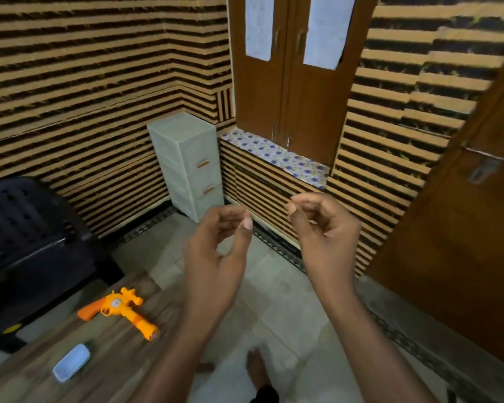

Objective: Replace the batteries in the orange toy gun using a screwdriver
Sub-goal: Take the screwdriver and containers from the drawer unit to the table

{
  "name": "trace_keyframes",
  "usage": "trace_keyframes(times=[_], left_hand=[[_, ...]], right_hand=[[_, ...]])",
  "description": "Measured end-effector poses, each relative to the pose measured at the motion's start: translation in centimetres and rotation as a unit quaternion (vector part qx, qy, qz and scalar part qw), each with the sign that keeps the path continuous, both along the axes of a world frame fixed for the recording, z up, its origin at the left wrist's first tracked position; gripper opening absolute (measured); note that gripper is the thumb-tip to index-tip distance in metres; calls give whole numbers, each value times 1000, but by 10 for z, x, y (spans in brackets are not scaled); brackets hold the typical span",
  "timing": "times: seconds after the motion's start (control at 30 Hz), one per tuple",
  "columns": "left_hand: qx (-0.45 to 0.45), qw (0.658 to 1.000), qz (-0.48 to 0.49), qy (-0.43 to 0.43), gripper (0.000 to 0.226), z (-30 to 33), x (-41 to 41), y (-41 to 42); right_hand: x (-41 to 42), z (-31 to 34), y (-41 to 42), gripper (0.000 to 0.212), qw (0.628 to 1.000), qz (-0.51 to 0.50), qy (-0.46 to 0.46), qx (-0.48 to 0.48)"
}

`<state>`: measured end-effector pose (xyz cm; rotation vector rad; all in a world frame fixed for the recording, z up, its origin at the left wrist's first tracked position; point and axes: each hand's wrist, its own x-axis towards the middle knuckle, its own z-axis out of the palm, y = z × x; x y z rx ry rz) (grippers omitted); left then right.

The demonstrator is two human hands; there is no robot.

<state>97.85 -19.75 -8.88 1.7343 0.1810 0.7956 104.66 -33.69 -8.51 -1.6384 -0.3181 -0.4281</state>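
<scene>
The orange toy gun [120,311] lies on its side on the wooden table [105,362] at the lower left, its handle pointing left. My left hand [218,257] and my right hand [323,231] are both raised in the air over the floor, to the right of the table and well apart from the gun. Their fingers are loosely curled and apart, and neither hand holds anything. No screwdriver or batteries can be seen.
A small pale blue box [70,366] lies on the table in front of the gun. A dark plastic chair [26,239] stands behind the table. A grey drawer unit [189,167] stands in the corner, with a wooden door [463,228] at the right.
</scene>
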Motion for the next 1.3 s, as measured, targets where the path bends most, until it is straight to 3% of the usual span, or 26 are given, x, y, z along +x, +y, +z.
trace_keyframes(times=[0.4, 0.77, 0.97, 1.1, 1.3], left_hand=[[21, 996, 80, 20, 7, 0, 306, 118], [58, 979, 185, 58, 9, -42, 547, 245], [53, 961, 236, 133, 17, -69, 664, 327], [100, 938, 241, 227, 32, -116, 729, 402], [189, 907, 196, 322, 36, -194, 807, 514]], right_hand=[[328, -7, 130, 12, 997, 77, 14, -13], [596, -47, 284, 12, 981, 185, 48, 2], [730, -74, 372, 13, 967, 239, 65, -55], [807, -127, 444, 12, 954, 263, 83, -115], [875, -228, 532, 12, 920, 276, 145, -237]])
